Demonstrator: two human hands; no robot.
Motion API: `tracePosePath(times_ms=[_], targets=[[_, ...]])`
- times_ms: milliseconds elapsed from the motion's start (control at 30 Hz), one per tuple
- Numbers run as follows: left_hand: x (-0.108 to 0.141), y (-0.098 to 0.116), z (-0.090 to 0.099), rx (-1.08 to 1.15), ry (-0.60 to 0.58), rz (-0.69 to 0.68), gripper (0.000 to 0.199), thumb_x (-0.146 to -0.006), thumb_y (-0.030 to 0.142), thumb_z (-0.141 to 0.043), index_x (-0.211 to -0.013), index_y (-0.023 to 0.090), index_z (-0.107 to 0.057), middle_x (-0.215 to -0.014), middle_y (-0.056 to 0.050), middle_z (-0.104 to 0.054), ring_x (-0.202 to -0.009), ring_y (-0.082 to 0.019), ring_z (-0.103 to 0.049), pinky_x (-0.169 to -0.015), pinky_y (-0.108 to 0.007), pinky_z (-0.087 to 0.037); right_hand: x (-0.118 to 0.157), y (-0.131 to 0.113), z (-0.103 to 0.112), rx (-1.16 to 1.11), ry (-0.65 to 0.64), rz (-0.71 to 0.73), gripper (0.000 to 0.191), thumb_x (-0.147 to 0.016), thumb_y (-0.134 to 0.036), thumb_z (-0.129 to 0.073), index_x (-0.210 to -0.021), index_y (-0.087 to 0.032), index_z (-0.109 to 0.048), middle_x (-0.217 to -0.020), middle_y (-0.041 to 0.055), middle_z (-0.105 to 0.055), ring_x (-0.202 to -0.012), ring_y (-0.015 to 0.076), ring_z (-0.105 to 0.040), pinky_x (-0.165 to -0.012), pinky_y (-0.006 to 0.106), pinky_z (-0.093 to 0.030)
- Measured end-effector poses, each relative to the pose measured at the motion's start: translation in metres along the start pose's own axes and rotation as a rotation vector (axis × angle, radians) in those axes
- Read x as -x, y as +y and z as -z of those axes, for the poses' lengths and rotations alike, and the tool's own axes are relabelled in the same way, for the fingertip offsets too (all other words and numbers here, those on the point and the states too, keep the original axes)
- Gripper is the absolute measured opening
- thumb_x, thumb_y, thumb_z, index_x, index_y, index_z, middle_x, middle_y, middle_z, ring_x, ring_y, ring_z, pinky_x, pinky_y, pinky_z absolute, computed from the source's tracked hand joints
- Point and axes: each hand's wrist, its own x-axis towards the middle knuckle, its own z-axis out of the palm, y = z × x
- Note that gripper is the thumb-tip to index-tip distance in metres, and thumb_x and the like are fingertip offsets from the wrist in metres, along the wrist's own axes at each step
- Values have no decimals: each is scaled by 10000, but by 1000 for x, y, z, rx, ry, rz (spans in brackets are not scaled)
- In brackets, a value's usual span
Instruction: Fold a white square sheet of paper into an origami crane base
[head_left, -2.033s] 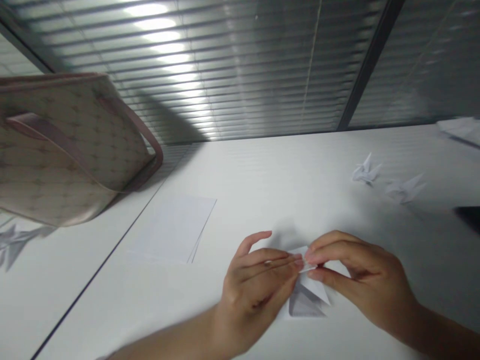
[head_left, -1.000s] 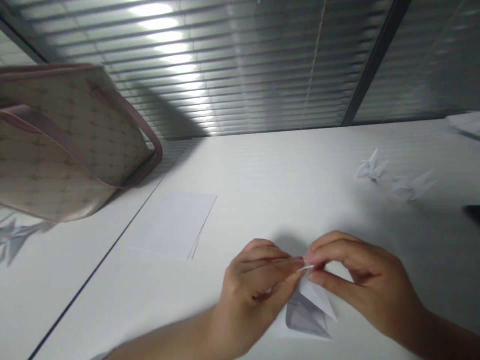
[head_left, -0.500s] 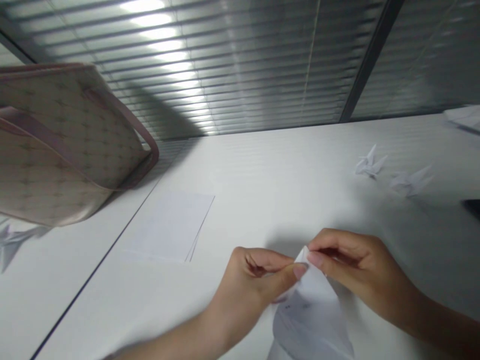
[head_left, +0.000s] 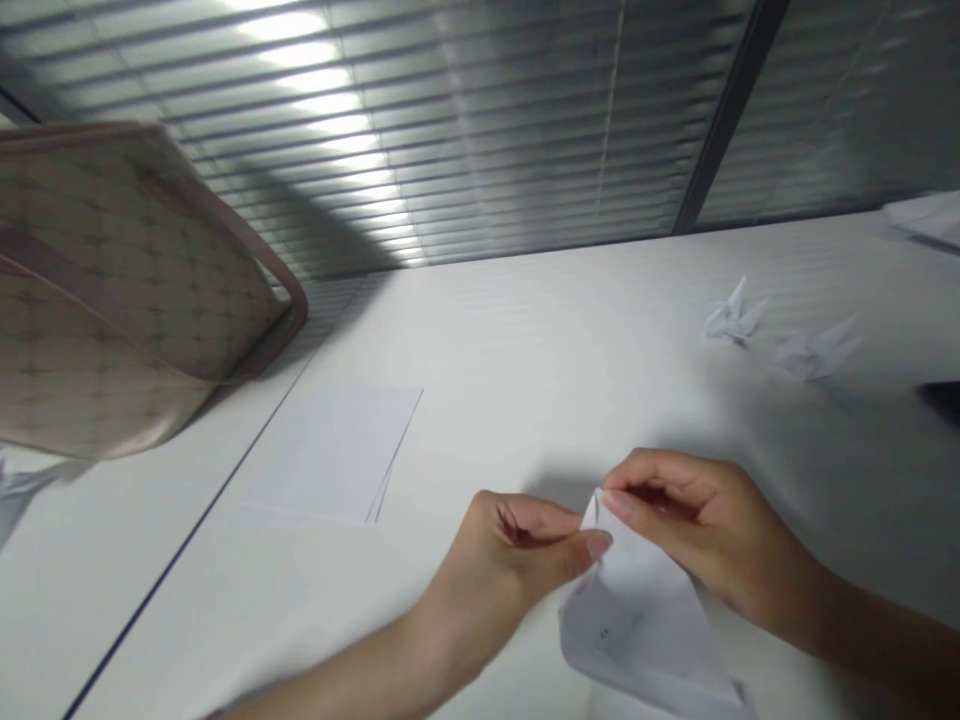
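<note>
A white sheet of paper [head_left: 652, 620], partly folded and curling, is held up near the bottom of the view. My left hand [head_left: 517, 560] pinches its upper left edge between thumb and forefinger. At the paper's pointed top corner, the thumb and fingertips of my right hand [head_left: 690, 530] are closed on it. The two hands almost meet at that tip. Small dark marks show on the paper's face, and its lower end runs out of view.
Several square paper sheets [head_left: 337, 455] lie stacked at left. Two folded paper cranes [head_left: 735, 315] stand at back right, with a dark object [head_left: 941, 400] beyond. A patterned handbag [head_left: 112, 300] stands at far left. Blinds [head_left: 487, 130] line the table's back edge.
The paper has turned slightly, its lower part swinging to the right. My right hand has shifted a little left and up with the tip. The whole view has moved slightly.
</note>
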Motion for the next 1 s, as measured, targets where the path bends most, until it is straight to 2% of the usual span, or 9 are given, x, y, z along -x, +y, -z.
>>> tracePosePath(times_ms=[167,300,533,767,900,1000], targets=[[0,-1,1,44,14,40,339,-724,284,-719,-460,131,-571,-485,62,-328,-498,-65,-236,-489,-247,-189,-2,0,0,-60,-48,-54,130,-822,-287,-608,-744,-192,-651,-664,-10,-642,-629,109,-585,-543,190,-441],[0,-2,0,47,-8,46,326,-739,267,-706,-472,135,-574,-488,64,-313,-502,-68,-229,-495,-250,-196,-3,3,1,-96,-84,-75,96,-819,-263,-610,-766,-196,-652,-697,-9,-650,-665,112,-589,-589,195,-450],[1,-2,0,-59,-23,40,389,-780,292,-655,-480,156,-448,-528,53,-286,-523,-76,-219,-489,-265,-166,-2,5,1,-106,-111,-87,100,-837,-264,-601,-776,-200,-649,-704,-14,-635,-676,109,-579,-605,198,-441],[1,-7,2,-176,-20,6,496,-810,324,-629,-508,191,-259,-573,56,-191,-551,-82,-163,-498,-277,-139,-4,5,0,-94,-117,45,91,-862,-207,-584,-786,-221,-631,-765,-30,-577,-719,87,-545,-655,189,-428],[2,-4,3,-150,-106,-48,431,-824,358,-615,-532,177,-355,-585,52,-230,-555,-85,-190,-498,-261,-166,-2,5,1,-17,-108,125,113,-865,-156,-573,-785,-227,-612,-781,-31,-551,-733,89,-533,-656,200,-415],[2,-1,4,-161,-82,-74,402,-832,443,-593,-569,158,-485,-583,43,-280,-567,-96,-234,-510,-253,-197,-1,5,1,30,-87,171,119,-856,-138,-586,-790,-232,-615,-775,-32,-550,-731,89,-532,-650,204,-408]])
